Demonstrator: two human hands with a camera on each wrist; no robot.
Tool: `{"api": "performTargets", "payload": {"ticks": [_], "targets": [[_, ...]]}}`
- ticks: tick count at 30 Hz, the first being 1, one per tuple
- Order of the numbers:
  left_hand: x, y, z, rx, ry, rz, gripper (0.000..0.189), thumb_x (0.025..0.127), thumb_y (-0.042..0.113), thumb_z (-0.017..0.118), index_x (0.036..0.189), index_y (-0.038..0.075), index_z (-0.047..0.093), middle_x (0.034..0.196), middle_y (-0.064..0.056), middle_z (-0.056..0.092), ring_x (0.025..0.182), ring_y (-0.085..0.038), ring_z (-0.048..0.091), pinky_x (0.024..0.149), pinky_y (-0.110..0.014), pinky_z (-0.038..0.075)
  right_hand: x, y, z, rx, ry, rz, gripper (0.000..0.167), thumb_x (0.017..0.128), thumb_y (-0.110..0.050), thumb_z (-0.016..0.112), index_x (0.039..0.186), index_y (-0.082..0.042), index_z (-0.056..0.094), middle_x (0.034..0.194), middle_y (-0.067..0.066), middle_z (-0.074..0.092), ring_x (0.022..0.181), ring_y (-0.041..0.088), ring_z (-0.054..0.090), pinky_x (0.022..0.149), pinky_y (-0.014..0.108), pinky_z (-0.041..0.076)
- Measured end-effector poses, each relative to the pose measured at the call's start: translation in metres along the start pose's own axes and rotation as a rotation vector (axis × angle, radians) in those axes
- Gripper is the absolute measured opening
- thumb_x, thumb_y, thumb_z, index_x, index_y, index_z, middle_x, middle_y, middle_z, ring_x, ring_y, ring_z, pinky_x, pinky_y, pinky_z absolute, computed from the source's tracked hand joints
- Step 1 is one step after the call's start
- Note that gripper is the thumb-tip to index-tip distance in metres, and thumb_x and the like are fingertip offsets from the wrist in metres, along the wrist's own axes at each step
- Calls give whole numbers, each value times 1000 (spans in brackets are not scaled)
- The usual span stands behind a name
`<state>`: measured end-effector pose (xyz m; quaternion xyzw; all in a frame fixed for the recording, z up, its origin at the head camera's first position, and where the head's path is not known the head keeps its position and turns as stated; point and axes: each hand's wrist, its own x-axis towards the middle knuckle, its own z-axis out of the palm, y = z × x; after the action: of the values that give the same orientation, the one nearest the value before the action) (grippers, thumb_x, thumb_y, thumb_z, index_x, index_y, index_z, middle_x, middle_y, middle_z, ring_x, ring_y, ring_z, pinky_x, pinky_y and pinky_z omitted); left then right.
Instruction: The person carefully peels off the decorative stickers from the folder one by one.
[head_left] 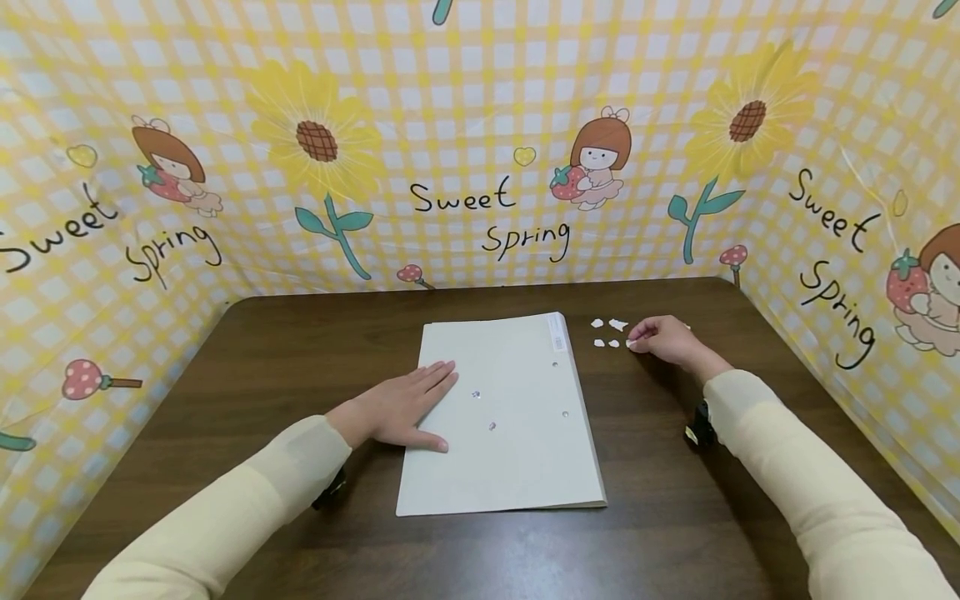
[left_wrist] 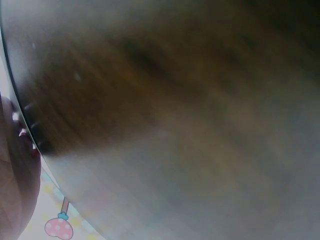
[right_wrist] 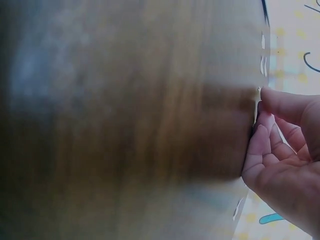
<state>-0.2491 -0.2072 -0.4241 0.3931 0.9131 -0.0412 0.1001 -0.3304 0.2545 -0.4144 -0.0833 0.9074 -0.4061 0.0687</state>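
Note:
My left hand lies spread on the left side of a pale file folder, thumb apart from the fingers. Several small white paper scraps are on the dark wooden table to the right of the folder. At the right end of their nearer row, my right hand pinches one white scrap between thumb and fingertips, low over the wood. From the right wrist, thumb and curled fingers of the right hand meet at the table's surface. The left wrist view catches only an edge of the left hand.
Two small bluish marks and two round rivets dot the folder, which bears a printed label at its top right. A yellow checked cloth hangs around the table's back and sides.

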Motion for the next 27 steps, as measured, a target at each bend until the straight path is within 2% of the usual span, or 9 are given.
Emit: {"api": "performTargets", "payload": {"ticks": [7,14,27], "targets": [[0,0,-1,-6,19,17,112,81,85,35,156,5,11,162,-13,6,147,-26,7,115,-41,18,4,4,2,-51,-1,-26,13,87,-5,68,94,6,66,79,6,62,74,19,50,66,30,41],[1,-1,0,11,5,0,113,80,86,33,156,7,8,162,-10,3,147,-23,4,116,-38,16,4,3,4,-78,-10,-38,9,88,-3,66,93,4,66,81,7,63,74,19,50,66,30,42],[1,0,1,13,5,-4,113,79,87,31,157,8,8,162,-10,3,147,-23,5,116,-37,16,2,2,3,-65,-23,-37,10,90,-3,65,92,6,61,77,7,58,69,18,48,63,30,41]]}}
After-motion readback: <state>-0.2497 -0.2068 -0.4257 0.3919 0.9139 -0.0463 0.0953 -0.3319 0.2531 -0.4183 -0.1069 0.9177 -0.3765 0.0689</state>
